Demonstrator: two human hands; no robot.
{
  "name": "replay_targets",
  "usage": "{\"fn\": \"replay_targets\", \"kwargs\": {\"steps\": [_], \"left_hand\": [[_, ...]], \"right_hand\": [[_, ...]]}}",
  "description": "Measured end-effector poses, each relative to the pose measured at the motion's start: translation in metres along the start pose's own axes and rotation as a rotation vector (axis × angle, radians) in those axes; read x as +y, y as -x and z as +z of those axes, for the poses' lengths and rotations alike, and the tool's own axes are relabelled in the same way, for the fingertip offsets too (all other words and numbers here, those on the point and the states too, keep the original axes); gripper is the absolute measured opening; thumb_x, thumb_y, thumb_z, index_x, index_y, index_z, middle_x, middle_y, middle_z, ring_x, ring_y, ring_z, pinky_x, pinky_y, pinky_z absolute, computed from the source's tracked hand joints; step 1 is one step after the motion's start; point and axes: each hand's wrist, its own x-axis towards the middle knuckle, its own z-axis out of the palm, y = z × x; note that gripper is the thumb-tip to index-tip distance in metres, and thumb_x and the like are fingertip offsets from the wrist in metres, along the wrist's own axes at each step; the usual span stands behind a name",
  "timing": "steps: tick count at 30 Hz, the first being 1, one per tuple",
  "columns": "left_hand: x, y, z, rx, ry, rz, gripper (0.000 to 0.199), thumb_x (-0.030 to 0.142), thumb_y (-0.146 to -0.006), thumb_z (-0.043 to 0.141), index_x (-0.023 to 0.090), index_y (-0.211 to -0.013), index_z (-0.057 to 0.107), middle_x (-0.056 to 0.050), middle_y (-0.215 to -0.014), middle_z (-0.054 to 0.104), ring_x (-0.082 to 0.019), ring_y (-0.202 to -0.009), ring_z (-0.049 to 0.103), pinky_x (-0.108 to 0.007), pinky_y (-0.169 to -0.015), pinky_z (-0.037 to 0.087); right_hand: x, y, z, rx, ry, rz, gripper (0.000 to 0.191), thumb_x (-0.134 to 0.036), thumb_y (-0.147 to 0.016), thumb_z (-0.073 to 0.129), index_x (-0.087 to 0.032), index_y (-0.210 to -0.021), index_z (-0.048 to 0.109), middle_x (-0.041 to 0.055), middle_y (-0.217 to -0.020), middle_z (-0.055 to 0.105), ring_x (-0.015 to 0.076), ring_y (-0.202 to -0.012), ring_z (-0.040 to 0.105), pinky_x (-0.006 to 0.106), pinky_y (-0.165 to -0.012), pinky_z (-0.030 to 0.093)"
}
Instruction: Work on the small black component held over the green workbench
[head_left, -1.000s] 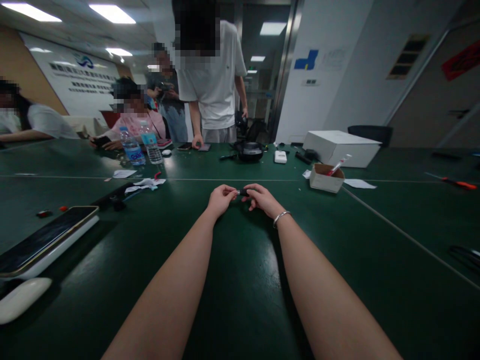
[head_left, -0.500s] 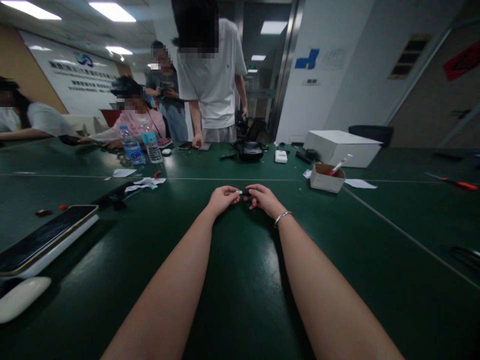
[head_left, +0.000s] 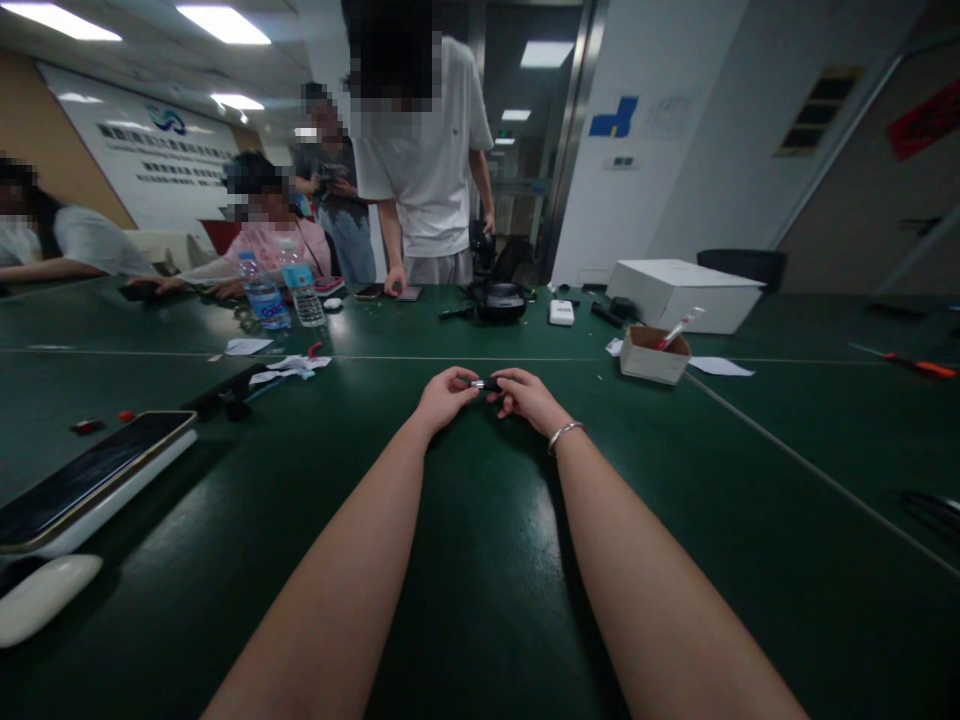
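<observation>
Out over the green table (head_left: 480,560), both arms reach forward and the two hands face each other. Between them is a small, slim black-and-silver object (head_left: 486,384), too small to name its kind. My left hand (head_left: 445,398) is closed, thumb and fingertips pinching its silver end. The dark end is pinched by my right hand (head_left: 531,400), its lower fingers curled beneath. A silver bracelet (head_left: 565,436) circles the right wrist. Fingers cover both tips of the object.
At left lie a phone on a white box (head_left: 97,480) and a white mouse (head_left: 49,600). Ahead stand two bottles (head_left: 300,290), a black round device (head_left: 501,302), a small carton (head_left: 654,358) and a white box (head_left: 686,295). A screwdriver (head_left: 919,366) lies right. Several people are across the table.
My left fingers have shifted slightly on the small object, and more of its silver part shows between the hands. My right hand stays nearly still.
</observation>
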Motion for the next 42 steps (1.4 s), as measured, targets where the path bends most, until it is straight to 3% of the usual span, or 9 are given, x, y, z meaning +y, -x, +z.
{"fn": "replay_targets", "kwargs": {"steps": [5, 12, 21, 28, 38, 42], "left_hand": [[-0.0025, -0.002, 0.0006, 0.045, 0.06, -0.033, 0.024, 0.021, -0.066, 0.074, 0.013, -0.087, 0.065, -0.005, -0.081, 0.067, -0.014, -0.072, 0.061, -0.028, -0.071, 0.049], [-0.006, -0.0027, 0.0006, 0.018, 0.037, 0.01, 0.022, 0.026, -0.072, 0.069, 0.015, -0.09, 0.062, -0.001, -0.068, 0.062, -0.011, -0.062, 0.058, -0.026, -0.063, 0.048], [-0.0095, -0.0046, 0.001, 0.039, 0.048, -0.012, 0.02, 0.019, -0.069, 0.071, 0.013, -0.087, 0.064, -0.005, -0.08, 0.066, -0.014, -0.072, 0.062, -0.028, -0.069, 0.051], [-0.0092, -0.004, 0.0018, 0.018, 0.04, -0.006, 0.021, 0.026, -0.072, 0.07, 0.015, -0.089, 0.063, -0.001, -0.067, 0.063, -0.011, -0.061, 0.06, -0.025, -0.064, 0.049], [-0.0071, -0.0095, 0.0007, 0.204, 0.142, -0.106, 0.017, 0.028, -0.079, 0.064, 0.011, -0.081, 0.063, -0.003, -0.067, 0.064, -0.009, -0.058, 0.059, -0.022, -0.06, 0.047], [-0.0061, -0.0087, 0.0009, 0.175, 0.157, -0.109, 0.019, 0.029, -0.073, 0.069, 0.011, -0.08, 0.064, -0.003, -0.067, 0.065, -0.009, -0.059, 0.058, -0.021, -0.06, 0.047]], "right_hand": [[-0.0016, 0.0016, 0.001, 0.004, 0.001, 0.003, 0.01, -0.013, -0.087, 0.054, -0.015, -0.096, 0.055, -0.0007, -0.058, 0.064, 0.0047, -0.035, 0.047, 0.02, -0.045, 0.054], [-0.0037, 0.0029, 0.0026, 0.02, -0.004, 0.016, 0.009, -0.012, -0.09, 0.048, -0.014, -0.096, 0.054, -0.0006, -0.056, 0.063, 0.005, -0.036, 0.047, 0.02, -0.045, 0.053], [-0.0029, 0.0032, 0.0025, 0.027, -0.012, 0.018, 0.008, -0.013, -0.088, 0.052, -0.015, -0.095, 0.054, -0.0012, -0.056, 0.062, 0.0054, -0.036, 0.048, 0.021, -0.045, 0.054], [-0.0015, 0.0014, 0.0014, 0.025, -0.01, 0.019, 0.007, -0.013, -0.088, 0.052, -0.015, -0.094, 0.055, -0.0012, -0.056, 0.062, 0.0056, -0.036, 0.049, 0.02, -0.045, 0.054], [-0.0019, 0.0017, 0.0013, 0.058, -0.018, 0.013, 0.009, -0.014, -0.089, 0.051, -0.016, -0.097, 0.054, -0.0007, -0.058, 0.063, 0.0055, -0.036, 0.049, 0.022, -0.046, 0.054], [-0.0017, 0.0017, 0.0014, 0.041, -0.015, 0.0, 0.012, -0.014, -0.089, 0.051, -0.017, -0.1, 0.053, -0.0013, -0.063, 0.065, 0.004, -0.036, 0.047, 0.022, -0.046, 0.055]]}}
